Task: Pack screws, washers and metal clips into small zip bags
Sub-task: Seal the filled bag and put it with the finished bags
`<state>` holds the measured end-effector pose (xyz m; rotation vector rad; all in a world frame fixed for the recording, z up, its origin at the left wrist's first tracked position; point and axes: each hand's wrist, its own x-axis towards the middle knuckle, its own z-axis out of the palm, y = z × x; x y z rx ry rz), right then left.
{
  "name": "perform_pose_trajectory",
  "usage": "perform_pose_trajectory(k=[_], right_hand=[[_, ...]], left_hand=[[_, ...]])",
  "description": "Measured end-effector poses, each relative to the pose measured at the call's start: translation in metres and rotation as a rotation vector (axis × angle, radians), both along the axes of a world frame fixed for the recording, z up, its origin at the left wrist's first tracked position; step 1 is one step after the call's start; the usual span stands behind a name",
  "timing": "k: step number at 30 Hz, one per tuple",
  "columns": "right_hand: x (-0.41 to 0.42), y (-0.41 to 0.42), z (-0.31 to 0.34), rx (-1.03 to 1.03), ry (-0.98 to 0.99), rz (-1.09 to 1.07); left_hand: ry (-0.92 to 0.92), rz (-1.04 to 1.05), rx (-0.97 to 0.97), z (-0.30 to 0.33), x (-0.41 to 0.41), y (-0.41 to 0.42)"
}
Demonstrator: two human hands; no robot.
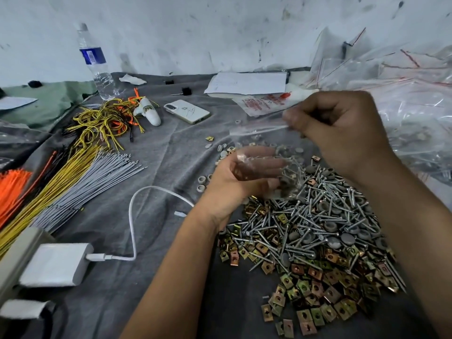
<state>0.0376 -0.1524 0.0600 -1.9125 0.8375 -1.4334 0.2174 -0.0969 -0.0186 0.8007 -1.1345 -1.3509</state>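
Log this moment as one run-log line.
step: bagging | left hand: cradles small zip bag holding screws | right hand: pinches bag top | loose screws and metal clips: piled on grey cloth

One water bottle [96, 62], one phone [187, 111], one power bank [57, 264], two hands [241, 178].
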Motion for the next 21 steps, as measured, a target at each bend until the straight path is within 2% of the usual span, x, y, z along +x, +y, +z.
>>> perform_pose_trajectory(k=[2,6,11,14,17,21], right_hand=[[0.001,-0.002,-0.002,0.006,-0.106,-0.006],[0.001,-0.003,-0.011,0.128,-0.134,-0.015],[-0.003,-0.009,-0.012,0.227,-0.282,-0.052],[-0.006,-0.013,-0.023,0.305,-0.283,-0.113],[-0.008,-0.011,-0.04,0.42,-0.197,-0.083],[-0.007,-0.008,-0.055,0.369,-0.171,-0.078]], left_hand=[[0.009,-0.006,0.008,0.0,0.001,0.0],[0.009,-0.038,0.057,-0.002,-0.003,0.001],[-0.031,0.018,0.122,-0.001,-0.004,0.001],[-0.035,0.057,0.184,-0.003,-0.005,-0.001],[-0.032,0.09,0.212,-0.004,-0.009,-0.002],[-0.012,0.046,0.229,-0.002,-0.01,-0.002]])
